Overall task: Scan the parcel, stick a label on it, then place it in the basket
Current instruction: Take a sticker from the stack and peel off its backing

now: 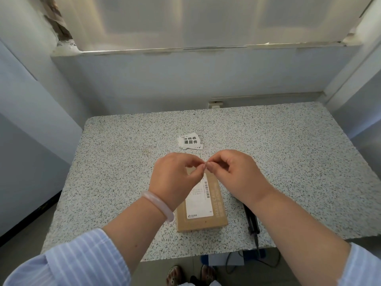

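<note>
Parcel (201,205): brown cardboard box with white printed shipping sheet, flat on speckled stone-look table (288,162), far end hidden by hands. Left hand (175,178) and right hand (237,174) above it, fingertips pinched together; what they pinch can't be made out. White labels (190,141) lie beyond. Dark scanner (252,221) right, partly covered.

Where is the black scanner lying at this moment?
In the head view, the scanner lies on the table near its front edge, just right of the parcel and partly hidden under the right forearm.
</note>
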Available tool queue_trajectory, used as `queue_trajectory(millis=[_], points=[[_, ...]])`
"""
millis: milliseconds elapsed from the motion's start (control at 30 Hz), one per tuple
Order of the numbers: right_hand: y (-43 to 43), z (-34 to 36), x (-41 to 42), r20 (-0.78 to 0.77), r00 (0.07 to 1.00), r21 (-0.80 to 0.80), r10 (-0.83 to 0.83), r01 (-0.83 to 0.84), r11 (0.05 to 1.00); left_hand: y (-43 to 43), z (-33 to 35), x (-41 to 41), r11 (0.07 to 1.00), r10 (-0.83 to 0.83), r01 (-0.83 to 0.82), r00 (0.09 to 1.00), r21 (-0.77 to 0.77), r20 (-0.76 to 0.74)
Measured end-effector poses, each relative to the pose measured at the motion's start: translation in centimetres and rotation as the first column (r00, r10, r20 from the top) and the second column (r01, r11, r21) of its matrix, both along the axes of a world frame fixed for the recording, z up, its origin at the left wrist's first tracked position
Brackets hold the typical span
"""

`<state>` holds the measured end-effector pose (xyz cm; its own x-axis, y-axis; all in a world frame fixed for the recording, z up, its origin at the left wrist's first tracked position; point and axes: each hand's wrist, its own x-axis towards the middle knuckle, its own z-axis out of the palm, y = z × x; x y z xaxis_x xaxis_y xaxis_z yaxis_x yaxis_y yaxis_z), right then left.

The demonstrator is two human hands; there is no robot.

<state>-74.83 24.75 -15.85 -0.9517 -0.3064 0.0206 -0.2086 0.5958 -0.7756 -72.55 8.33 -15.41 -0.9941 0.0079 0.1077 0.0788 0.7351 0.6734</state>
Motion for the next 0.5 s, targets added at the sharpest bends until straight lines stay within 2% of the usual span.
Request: queue_trajectory(millis=[167, 300, 500], points=[[-0.45, 0.20, -0.10, -0.070, 0.998, 0.034, -0.003, 0.006, 0.999, 0.18, 0.43, -0.17, 0.994, 0.009, -0.022, 0.992, -0.105, -0.123], [-0.57, 0.13, 0.20, -0.081, 0.997, 0.024, -0.007, 0.009, 1.000, 0.23, 0.41, -0.12, 0.994, 0.029, -0.045, 0.987, -0.097, -0.160], [-0.40, 0.09, 0.09, -0.055, 0.998, 0.035, -0.014, 0.015, 0.999, -0.18, 0.29, -0.13, 1.000, -0.011, 0.010, 0.999, -0.030, -0.036]])
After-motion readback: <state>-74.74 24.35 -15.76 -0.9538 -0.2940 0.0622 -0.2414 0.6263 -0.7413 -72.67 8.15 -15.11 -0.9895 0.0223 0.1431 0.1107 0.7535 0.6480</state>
